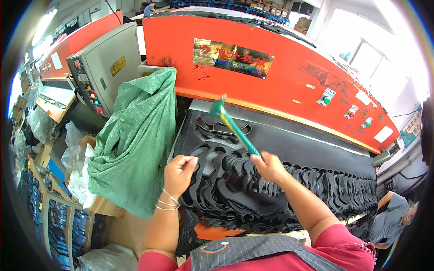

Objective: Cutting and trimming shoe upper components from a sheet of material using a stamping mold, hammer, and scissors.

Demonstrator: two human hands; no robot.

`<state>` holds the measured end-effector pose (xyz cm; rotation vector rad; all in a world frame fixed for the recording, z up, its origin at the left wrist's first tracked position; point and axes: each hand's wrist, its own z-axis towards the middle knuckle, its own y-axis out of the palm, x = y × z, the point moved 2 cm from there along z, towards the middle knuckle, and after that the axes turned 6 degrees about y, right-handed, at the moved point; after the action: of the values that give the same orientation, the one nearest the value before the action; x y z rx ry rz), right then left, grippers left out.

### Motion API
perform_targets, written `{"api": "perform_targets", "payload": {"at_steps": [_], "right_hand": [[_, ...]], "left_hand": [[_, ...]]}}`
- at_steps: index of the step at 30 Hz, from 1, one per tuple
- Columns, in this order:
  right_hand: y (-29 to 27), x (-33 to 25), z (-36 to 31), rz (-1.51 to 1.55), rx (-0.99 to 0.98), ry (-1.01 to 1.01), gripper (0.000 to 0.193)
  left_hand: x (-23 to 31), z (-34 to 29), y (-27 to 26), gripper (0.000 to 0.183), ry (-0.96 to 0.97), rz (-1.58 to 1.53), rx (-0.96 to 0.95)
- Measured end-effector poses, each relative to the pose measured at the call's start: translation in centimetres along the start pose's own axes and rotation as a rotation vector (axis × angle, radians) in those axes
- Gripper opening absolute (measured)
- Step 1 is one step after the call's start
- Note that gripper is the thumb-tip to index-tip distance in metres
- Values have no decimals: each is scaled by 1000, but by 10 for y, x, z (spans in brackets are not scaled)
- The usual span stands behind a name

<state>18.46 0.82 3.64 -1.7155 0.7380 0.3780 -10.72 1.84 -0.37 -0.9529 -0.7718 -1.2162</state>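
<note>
My right hand (270, 168) is closed round the handle of a green-and-yellow tool (239, 133). It slants up and left over the black belt, and its small green head is too blurred for me to tell its kind. Over the left end of the black pieces, my left hand (180, 173) is closed, thumb against fingers; whatever it may hold is hidden. Beneath both hands lie many curved, die-cut black strips (253, 201), jumbled on the left and standing in close rows on the right. A few loose curved pieces (222, 128) rest farther back on the belt.
An orange machine (280, 86) with push buttons spans the back, above the black belt (307, 151). At left a green woven sheet (135, 140) hangs beside a grey control cabinet (108, 67). Shelves (63, 226) stand lower left. Another person (393, 217) is at the right.
</note>
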Motion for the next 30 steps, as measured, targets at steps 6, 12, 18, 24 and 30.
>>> {"api": "perform_targets", "payload": {"at_steps": [6,12,18,24,30], "right_hand": [[38,-3,67,-209,281,-214,48],[13,-42,66,-100,-23,1,53],[32,-21,69,-228,-24,-1,52],[-15,0,35,66,180,-3,51],[-15,105,29,-348,324,53,51]], "left_hand": [[4,-13,20,14,32,-68,-77],[-5,-32,-1,15,-58,15,-76],[-11,-33,0,16,-82,-92,-47],[-7,-8,-1,14,23,103,-114],[-28,79,49,14,313,341,-148]]}}
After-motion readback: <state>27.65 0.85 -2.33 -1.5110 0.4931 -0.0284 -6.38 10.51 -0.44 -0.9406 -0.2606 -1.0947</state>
